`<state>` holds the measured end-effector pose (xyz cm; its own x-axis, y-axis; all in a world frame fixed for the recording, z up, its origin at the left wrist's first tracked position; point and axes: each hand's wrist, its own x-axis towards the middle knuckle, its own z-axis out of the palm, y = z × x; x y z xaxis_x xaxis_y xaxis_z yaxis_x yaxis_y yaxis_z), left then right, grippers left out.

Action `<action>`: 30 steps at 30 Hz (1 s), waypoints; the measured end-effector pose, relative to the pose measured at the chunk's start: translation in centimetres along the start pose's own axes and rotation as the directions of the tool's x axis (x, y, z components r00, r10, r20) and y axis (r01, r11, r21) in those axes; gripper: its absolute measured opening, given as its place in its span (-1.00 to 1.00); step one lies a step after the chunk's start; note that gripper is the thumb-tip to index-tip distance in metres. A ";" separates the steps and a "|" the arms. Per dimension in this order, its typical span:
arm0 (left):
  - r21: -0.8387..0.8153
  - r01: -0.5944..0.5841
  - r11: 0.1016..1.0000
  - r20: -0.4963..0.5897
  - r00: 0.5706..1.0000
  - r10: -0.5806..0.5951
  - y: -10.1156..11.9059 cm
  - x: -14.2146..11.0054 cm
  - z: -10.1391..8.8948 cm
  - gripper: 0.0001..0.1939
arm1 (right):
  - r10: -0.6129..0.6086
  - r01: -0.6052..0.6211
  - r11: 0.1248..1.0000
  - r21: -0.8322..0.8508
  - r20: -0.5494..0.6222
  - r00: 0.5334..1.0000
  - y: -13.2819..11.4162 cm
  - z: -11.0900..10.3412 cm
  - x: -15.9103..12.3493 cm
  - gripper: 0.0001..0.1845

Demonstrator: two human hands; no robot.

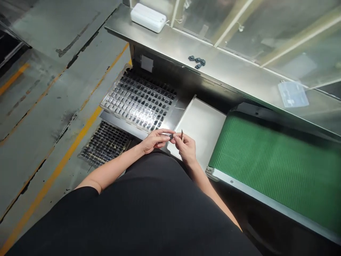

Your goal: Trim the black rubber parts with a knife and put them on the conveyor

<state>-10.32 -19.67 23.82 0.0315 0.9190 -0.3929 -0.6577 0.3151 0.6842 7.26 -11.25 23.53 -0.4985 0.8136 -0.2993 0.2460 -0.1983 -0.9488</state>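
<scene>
My left hand [156,140] pinches a small dark part [171,137] between its fingertips, close in front of my body. My right hand [186,146] meets it there, with thumb and forefinger right at the part. A thin pointed blade [182,134] sticks up out of my right hand's closed fingers; its handle is hidden. Both hands are over the near edge of a white tray [201,121]. Left of them lies a clear plastic tray [141,97] whose many pockets hold small black parts.
A second pocketed tray [105,144] sits lower at the left. The green conveyor belt [271,170] runs off to the right. On the steel ledge [170,46] are several dark round parts [197,61], a white box [148,17] and a clear plastic bag [293,94].
</scene>
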 end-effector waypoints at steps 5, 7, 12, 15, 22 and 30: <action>0.059 -0.002 0.998 0.019 1.000 0.001 -2.1 1.6 3.3 -0.33 | -0.004 0.006 0.999 0.042 -0.045 0.999 0.3 -3.8 -1.8 -0.35; 0.085 -0.020 0.996 0.020 1.000 0.019 -2.8 2.1 4.5 -0.37 | -0.048 0.050 0.998 0.035 -0.061 0.997 0.5 -4.8 -2.2 -0.32; 0.139 -0.070 0.988 0.000 0.997 0.071 -3.4 3.1 6.4 -0.45 | -0.141 0.144 0.989 0.046 -0.059 0.988 0.9 -6.4 -2.3 -0.32; 0.163 -0.084 0.983 -0.013 0.996 0.088 -3.1 2.9 6.9 -0.43 | -0.151 0.153 0.983 0.097 -0.034 0.988 0.7 -6.8 -2.2 -0.33; 0.160 -0.051 0.986 -0.054 0.997 0.060 -1.9 1.4 6.5 -0.49 | -0.137 0.123 0.976 0.180 0.066 0.988 -0.4 -6.6 -2.2 -0.39; 0.003 -0.046 0.999 -0.078 0.996 0.046 -0.8 0.0 6.1 -0.47 | -0.133 0.108 0.965 0.240 0.091 0.987 -1.3 -5.8 -2.1 -0.40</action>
<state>-5.19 -18.47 26.99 -0.0576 0.9114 -0.4075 -0.6563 0.2730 0.7034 12.81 -9.48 25.99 -0.6006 0.7794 -0.1784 -0.0162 -0.2349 -0.9719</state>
